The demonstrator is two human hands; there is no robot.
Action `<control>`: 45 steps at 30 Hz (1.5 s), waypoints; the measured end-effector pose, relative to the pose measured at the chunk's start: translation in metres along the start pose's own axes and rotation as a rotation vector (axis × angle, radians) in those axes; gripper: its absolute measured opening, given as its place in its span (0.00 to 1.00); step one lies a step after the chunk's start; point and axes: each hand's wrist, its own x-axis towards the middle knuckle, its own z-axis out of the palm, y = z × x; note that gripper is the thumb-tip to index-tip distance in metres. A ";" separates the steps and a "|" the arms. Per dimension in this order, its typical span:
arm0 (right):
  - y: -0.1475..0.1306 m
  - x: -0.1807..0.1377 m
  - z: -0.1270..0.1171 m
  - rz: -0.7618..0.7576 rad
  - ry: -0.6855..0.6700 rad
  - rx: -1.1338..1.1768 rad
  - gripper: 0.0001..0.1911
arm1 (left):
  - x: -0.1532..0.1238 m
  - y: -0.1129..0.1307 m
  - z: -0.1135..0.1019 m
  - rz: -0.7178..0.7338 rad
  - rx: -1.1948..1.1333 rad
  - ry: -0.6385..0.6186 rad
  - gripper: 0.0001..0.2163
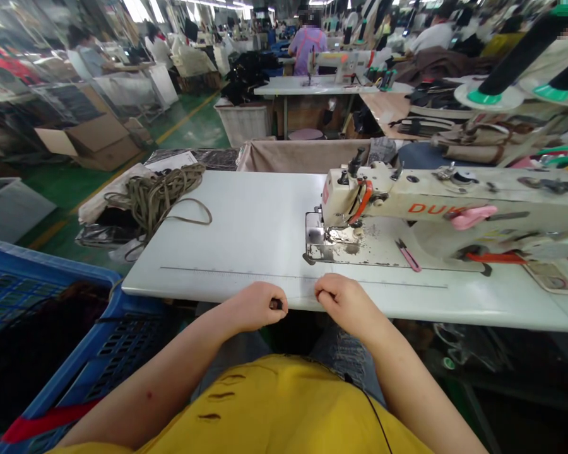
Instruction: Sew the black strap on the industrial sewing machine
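At the front edge of the white sewing table, my left hand is closed, its fingers curled round with a small dark gap showing inside. A short way to the right, my right hand is closed too, thumb and fingers pressed together. What either hand holds, if anything, is too small or hidden to make out. Just beyond my right hand is the sewing machine, its needle area over a worn metal plate. Pink-handled thread snips lie on the machine bed. A ruler line runs along the table.
Olive-brown straps lie in a heap at the table's left end. A blue plastic basket with dark material stands at my left. Behind the table is a fabric-lined bin. Thread cones rise at right. Other people sit farther back.
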 end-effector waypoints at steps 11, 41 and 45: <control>-0.008 -0.004 -0.024 0.242 0.102 0.928 0.05 | -0.005 0.006 0.003 0.110 -0.393 -0.098 0.24; -0.036 0.005 -0.010 0.278 0.169 1.281 0.04 | 0.005 0.007 0.025 0.057 0.104 -0.096 0.11; -0.040 0.004 0.002 0.267 0.086 1.262 0.08 | 0.008 0.015 0.027 0.375 -0.210 -0.054 0.21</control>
